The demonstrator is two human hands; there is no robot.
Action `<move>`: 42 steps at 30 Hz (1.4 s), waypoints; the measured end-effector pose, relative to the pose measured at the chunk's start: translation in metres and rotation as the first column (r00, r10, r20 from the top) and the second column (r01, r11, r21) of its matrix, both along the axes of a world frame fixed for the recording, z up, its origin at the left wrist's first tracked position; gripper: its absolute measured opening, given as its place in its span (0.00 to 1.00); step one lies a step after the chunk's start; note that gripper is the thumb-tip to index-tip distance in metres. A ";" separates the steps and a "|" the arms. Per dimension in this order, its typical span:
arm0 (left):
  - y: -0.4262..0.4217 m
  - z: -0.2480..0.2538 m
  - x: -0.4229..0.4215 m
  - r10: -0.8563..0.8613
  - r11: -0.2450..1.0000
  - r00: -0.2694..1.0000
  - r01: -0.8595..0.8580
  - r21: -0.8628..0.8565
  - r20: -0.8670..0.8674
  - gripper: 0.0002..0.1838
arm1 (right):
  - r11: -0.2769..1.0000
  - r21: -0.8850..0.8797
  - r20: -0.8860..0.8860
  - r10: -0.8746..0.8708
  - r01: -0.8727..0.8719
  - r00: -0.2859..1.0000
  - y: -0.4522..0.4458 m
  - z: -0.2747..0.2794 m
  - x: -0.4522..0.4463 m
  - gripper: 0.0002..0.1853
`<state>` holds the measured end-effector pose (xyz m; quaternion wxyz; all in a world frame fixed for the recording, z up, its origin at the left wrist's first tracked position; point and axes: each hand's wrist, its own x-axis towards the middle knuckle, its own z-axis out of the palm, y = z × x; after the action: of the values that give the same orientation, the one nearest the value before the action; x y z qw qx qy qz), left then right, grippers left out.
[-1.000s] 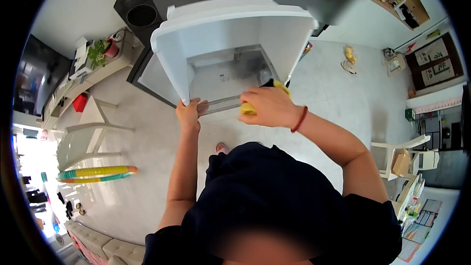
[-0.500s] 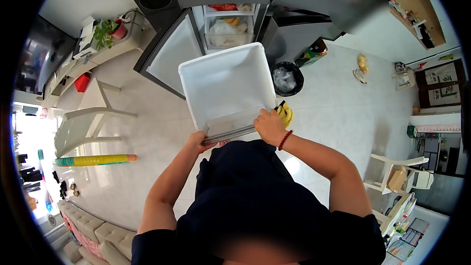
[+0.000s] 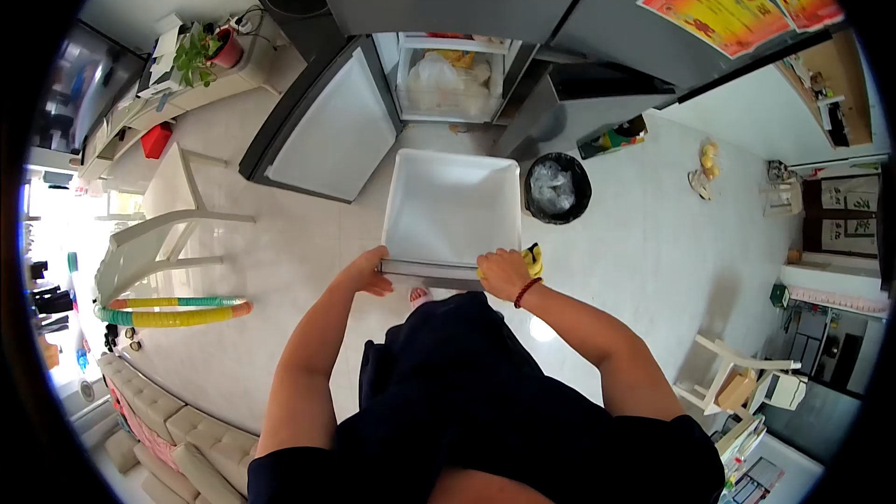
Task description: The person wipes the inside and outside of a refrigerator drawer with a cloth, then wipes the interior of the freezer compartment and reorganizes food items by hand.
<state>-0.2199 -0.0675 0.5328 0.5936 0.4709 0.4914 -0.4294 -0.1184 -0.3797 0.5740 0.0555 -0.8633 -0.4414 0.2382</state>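
A white refrigerator drawer with a greyish front edge is in front of my body, its inside facing up and nothing in it. My left hand grips the left end of that front edge. The right end is in my right hand, fingers curled over the rim. Just beyond the right hand, partly hidden by it, yellow bananas show; what they rest on I cannot tell. Ahead stands the open refrigerator, with bagged food in a clear-fronted drawer.
The left refrigerator door and right door are swung open. A black bin with a plastic liner stands right of the drawer. A pale chair and a coloured hoop are at left. A bag lies on the floor at right.
The white drawer has gone from tilted to nearly level and squared up, and looks smaller, so lower down. Both hands moved with it. The view has shifted, showing more of the refrigerator front.
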 end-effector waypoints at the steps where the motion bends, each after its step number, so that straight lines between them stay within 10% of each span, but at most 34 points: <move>1: 0.010 -0.010 0.015 -0.221 0.962 0.975 0.213 0.170 0.031 0.35 | 1.000 0.008 -0.010 0.007 -0.007 1.000 0.002 -0.007 0.011 0.08; 3: 0.036 -0.048 0.058 -0.623 0.673 0.782 0.548 0.496 -0.019 0.39 | 1.000 0.009 -0.011 0.024 -0.024 1.000 0.006 -0.019 0.030 0.07; 7: 0.039 -0.075 0.160 0.140 0.933 0.854 -0.283 0.222 0.501 0.34 | 0.998 -0.007 -0.035 0.062 -0.062 0.997 0.018 -0.044 0.066 0.07; 15: -0.007 -0.142 0.340 0.587 0.809 0.715 -0.490 -0.326 0.380 0.55 | 0.999 -0.031 -0.010 -0.030 0.030 1.000 0.039 -0.122 0.116 0.06; 21: -0.019 -0.174 0.404 0.747 0.664 0.602 -0.646 -0.376 0.283 0.67 | 0.991 -0.004 0.009 -0.134 0.134 0.991 0.055 -0.177 0.131 0.05; 26: 0.003 -0.213 0.434 0.884 0.454 0.438 -0.715 -0.531 0.167 0.49 | 0.978 0.026 0.004 -0.207 0.207 0.978 0.060 -0.210 0.137 0.06; 34: 0.005 -0.207 0.486 0.875 0.484 0.386 -0.701 -0.524 0.291 0.32 | 0.980 -0.033 0.044 -0.193 0.194 0.980 0.054 -0.230 0.155 0.05; 42: 0.006 -0.221 0.496 0.626 0.780 0.560 -0.453 -0.432 0.543 0.25 | 0.972 0.026 0.053 -0.235 0.234 0.971 0.068 -0.262 0.190 0.03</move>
<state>0.2759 -0.0616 0.3114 0.8829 0.3398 0.3125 -0.0862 0.0715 -0.3118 0.3119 0.0793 -0.9151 -0.3400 0.2017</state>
